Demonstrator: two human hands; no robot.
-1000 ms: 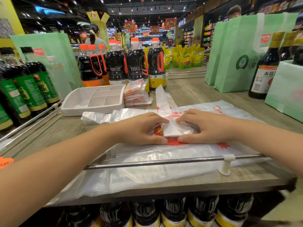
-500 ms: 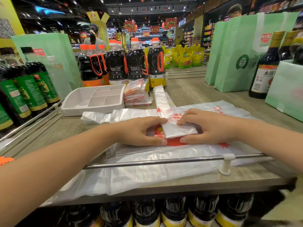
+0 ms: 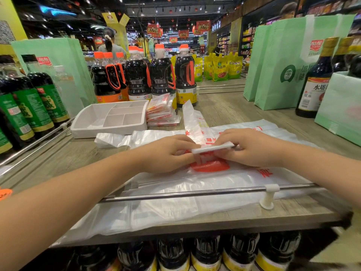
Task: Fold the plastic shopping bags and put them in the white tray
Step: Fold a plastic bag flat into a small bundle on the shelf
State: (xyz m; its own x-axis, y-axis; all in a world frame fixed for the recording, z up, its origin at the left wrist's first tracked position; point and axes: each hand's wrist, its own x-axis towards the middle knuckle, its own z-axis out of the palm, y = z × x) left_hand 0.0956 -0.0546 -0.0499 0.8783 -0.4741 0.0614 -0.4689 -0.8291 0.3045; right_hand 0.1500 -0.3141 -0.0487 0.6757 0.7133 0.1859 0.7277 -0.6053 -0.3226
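A narrow, folded strip of white plastic bag with red print runs away from me across the wooden shelf. Its near end is folded into a small flat packet, lifted on edge. My left hand pinches the packet's left end and my right hand pinches its right end. Beneath them lie spread white bags with a red logo. The white divided tray stands at the back left. A stack of folded bags lies beside it on the right.
Dark sauce bottles with orange caps line the back; green-labelled bottles stand left. Green tote bags and a bottle are on the right. A metal rail runs along the shelf's front edge. A loose white bag lies before the tray.
The folded end lay flat under both hands; now both hands have tipped it up on edge, rolling it over away from me.
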